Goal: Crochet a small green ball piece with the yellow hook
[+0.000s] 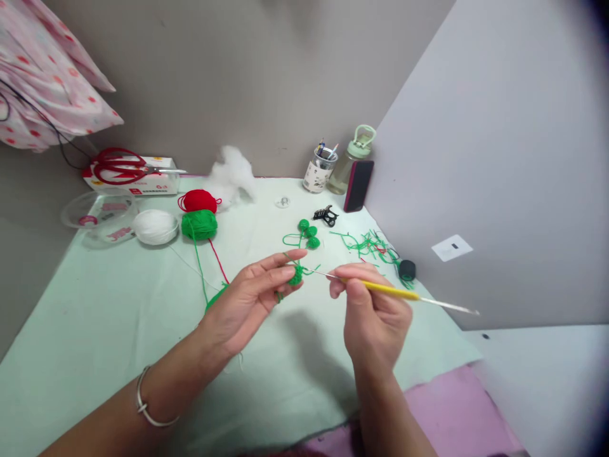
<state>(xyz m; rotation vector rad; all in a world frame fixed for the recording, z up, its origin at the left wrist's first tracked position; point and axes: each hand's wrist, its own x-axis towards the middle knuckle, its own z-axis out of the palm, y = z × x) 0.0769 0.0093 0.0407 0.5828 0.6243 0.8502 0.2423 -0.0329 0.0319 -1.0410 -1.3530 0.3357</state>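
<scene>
My left hand (pixel 259 285) pinches a small green crochet piece (pixel 295 275) between thumb and fingers, with green yarn looped over the fingers. In my right hand (pixel 373 311) is a yellow-handled crochet hook (pixel 390 290), held like a pen. Its thin metal tip reaches left to the green piece; whether it sits inside a stitch is too small to tell. Just beyond lie several small green crocheted balls (pixel 311 232) with a loop of yarn. A green yarn ball (pixel 200 225) rests to the left, its strand running down toward my left hand.
Red yarn (pixel 200 200), white yarn (pixel 156 227) and a clear plastic tub (pixel 99 212) stand at left. Red scissors (pixel 121 166) lie on a box (pixel 152 184). Behind are white stuffing (pixel 233 174), a pen cup (pixel 320 174), a bottle (pixel 340 174) and a phone (pixel 358 186). Yarn scraps (pixel 371 244) lie right.
</scene>
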